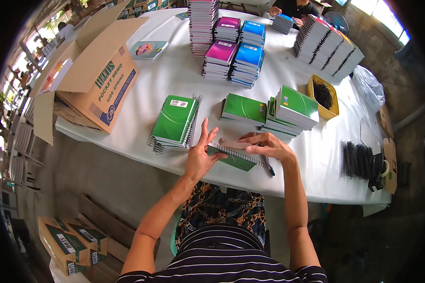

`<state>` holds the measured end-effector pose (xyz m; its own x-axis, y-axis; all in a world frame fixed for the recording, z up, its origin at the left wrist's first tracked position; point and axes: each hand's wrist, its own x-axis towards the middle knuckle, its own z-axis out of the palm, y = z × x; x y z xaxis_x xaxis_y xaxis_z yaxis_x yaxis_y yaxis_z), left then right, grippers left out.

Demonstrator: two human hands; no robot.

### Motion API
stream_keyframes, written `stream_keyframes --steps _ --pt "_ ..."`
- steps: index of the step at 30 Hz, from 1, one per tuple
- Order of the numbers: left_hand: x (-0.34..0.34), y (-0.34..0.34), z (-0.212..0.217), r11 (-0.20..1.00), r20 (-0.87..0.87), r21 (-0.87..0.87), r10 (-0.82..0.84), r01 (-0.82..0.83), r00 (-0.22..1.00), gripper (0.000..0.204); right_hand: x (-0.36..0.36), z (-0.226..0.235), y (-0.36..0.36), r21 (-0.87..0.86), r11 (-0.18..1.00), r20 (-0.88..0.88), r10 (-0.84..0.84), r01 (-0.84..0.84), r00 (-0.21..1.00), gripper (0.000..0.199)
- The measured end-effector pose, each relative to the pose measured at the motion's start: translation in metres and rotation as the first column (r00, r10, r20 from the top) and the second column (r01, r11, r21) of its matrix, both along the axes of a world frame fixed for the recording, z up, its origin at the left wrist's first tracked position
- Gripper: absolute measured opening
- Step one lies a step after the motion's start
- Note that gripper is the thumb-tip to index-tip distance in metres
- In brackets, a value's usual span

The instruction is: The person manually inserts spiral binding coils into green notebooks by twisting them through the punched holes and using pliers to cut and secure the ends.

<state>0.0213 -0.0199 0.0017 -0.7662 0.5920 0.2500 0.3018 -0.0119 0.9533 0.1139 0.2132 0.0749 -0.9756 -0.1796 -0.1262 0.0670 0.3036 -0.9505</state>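
Item in hand: one green spiral notebook, lying flat at the worktop's near edge, about midway along it, wire spine turned away from the person.

Left hand: resting against the notebook's left end, fingers spread and raised, thumb on the cover; grip open, nothing enclosed.

Right hand: laid over the right part of the spine, fingers curled down onto the wire; grip closed on the notebook's spine edge. A dark pen-like tool lies under this hand and juts toward the near edge; whether the hand holds it cannot be told.

Just left of the item: a stack of green notebooks, spines alternating to either side.

Behind the item: a low green stack and a taller, fanned green stack.

Toward the right edge: a yellow tub holding dark loose pieces; a row of black wire coils; a clear plastic bag.

Middle to far edge: pink and blue notebook stacks and a slanted row of dark-spined notebooks.

Left edge: an open cardboard box on its side.

Far edge: another person's hands on a blue notebook.
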Motion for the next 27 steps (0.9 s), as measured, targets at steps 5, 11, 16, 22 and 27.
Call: stream_keyframes --steps 5,11,16,22,27 --pt "-0.001 0.001 -0.002 1.0 0.013 -0.022 -0.006 0.006 1.0 0.12 -0.004 0.008 -0.011 0.031 1.0 -0.008 -0.003 0.003 1.0 0.058" --pt "-0.014 -0.012 -0.002 0.977 0.089 -0.029 -0.207 0.21 0.974 0.086 0.047 0.02 0.018 0.076 0.989 -0.123 -0.115 0.125 0.986 0.053" --pt "-0.024 -0.016 0.0 0.893 0.115 0.046 -0.449 0.447 0.886 0.057 0.133 0.009 0.07 0.437 0.728 -0.134 -0.529 0.529 0.838 0.05" --pt "0.002 -0.001 0.037 0.999 -0.195 0.034 -0.002 0.009 0.981 0.033 0.109 -0.043 0.007 0.491 0.336 -0.657 -0.462 0.803 0.595 0.041" --pt "0.012 0.005 0.02 0.944 -0.723 -0.043 0.196 -0.327 0.662 0.04 0.075 -0.087 -0.04 0.734 0.148 -0.623 -0.243 0.663 0.744 0.048"
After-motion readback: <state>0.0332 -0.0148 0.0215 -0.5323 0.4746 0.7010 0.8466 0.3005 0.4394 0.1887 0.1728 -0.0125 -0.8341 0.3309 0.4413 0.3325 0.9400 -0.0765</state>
